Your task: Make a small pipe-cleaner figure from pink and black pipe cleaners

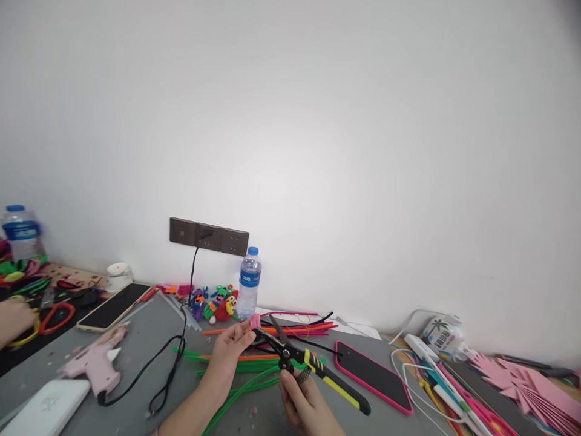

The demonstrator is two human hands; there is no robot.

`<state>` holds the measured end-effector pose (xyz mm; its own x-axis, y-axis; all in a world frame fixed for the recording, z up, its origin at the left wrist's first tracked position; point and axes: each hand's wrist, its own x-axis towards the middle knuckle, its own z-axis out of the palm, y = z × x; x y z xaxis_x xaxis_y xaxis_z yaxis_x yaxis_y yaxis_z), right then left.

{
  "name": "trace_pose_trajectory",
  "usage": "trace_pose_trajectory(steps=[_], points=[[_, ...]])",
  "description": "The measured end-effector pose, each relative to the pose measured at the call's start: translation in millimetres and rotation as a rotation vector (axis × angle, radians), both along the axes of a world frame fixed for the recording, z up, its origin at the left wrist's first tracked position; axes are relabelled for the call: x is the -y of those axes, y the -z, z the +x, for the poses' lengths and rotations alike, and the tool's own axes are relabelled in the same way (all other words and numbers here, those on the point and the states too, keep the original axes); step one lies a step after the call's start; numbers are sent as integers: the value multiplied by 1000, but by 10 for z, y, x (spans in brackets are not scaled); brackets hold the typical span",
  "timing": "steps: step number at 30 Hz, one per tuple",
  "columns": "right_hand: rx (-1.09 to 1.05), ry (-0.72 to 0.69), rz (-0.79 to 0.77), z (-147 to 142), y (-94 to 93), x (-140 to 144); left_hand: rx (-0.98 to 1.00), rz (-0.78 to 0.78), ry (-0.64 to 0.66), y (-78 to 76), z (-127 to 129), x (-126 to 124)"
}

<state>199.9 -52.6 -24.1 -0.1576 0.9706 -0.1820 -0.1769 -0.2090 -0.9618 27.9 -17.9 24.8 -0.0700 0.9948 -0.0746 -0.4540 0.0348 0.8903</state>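
Note:
My left hand (227, 354) pinches a small pink fuzzy piece (255, 321) with a thin black stem, held up over the grey table (149, 339). My right hand (304, 399) grips black-and-yellow scissors (313, 366) by the handles. Their open blades point up and left, close to the pink piece. Green pipe cleaners (245, 366) lie on the table under both hands. Orange and pink pipe cleaners (295, 330) lie just behind them.
A pink-cased phone (374, 375) lies right of my hands. A water bottle (249, 282), small craft figures (218, 303) and wall sockets (209, 237) stand behind. A pink glue gun (95, 362) with black cord, another phone (113, 306) and another person's hand (13, 321) are left. Pink paper (521, 381) lies right.

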Motion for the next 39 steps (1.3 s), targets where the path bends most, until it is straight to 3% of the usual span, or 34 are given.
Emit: trace_pose_trajectory(steps=[15, 26, 32, 39], points=[[111, -67, 11, 51, -113, 24, -2, -3, 40, 155, -26, -41], [83, -18, 48, 16, -145, 41, -10, 10, 3, -40, 6, 18], [28, 15, -4, 3, -104, 24, -21, 7, 20, 27, -13, -1], [110, -75, 32, 44, -79, -2, -8, 25, 2, 148, -11, -50]])
